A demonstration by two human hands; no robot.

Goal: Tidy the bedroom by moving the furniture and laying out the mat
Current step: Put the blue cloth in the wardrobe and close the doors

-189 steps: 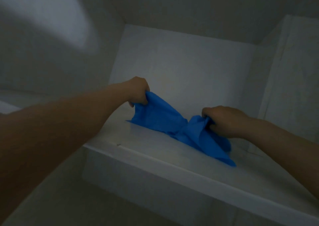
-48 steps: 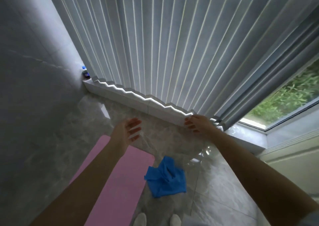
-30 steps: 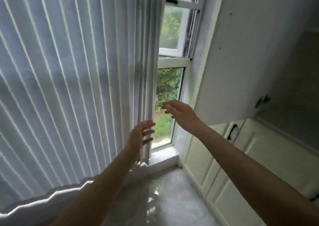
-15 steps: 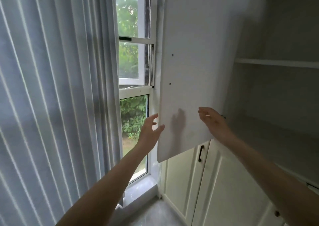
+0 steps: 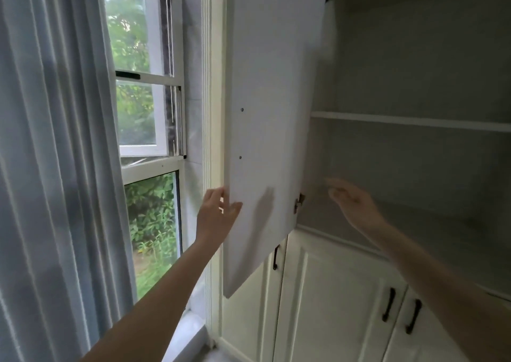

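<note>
A white upper cabinet door [image 5: 272, 118] hangs open, swung out towards the window. My left hand [image 5: 217, 216] is open, its fingers apart, touching the door's outer edge near the bottom. My right hand [image 5: 352, 204] is open and blurred, held in front of the cabinet's lower shelf [image 5: 431, 223], holding nothing. The cabinet interior shows bare shelves [image 5: 409, 121]. No mat or cloth is in view.
A window [image 5: 149, 145] with greenery outside stands left of the cabinet. Pale blue curtains [image 5: 55, 168] hang at the far left. White lower cabinet doors with black handles [image 5: 390, 305] run below the open cabinet. A white sill [image 5: 190, 325] lies under the window.
My view has swung up from the floor with the pink mat and blue cloth to the cabinet. My left hand has reached the door's edge; my right hand has moved into the cabinet opening.
</note>
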